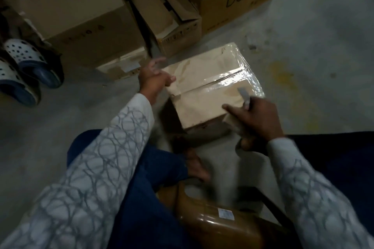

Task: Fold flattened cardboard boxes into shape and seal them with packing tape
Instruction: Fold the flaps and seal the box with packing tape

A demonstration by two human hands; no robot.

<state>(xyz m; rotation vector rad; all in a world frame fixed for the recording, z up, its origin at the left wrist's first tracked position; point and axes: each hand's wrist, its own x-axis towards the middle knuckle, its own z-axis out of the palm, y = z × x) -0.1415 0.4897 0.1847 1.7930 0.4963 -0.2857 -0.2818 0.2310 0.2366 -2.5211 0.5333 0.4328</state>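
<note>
Judging from the shiny tape (224, 79) along its middle seam, the box (204, 95) on the floor (303, 46) just in front of you is already folded and its top looks sealed. Your left hand (154, 79) touches the far left corner with loose, spread fingers and holds nothing. Your right hand (255, 119), at the near right corner, curls around a pale tool (232, 122) too blurred to name. Probably only the tape ends remain.
</note>
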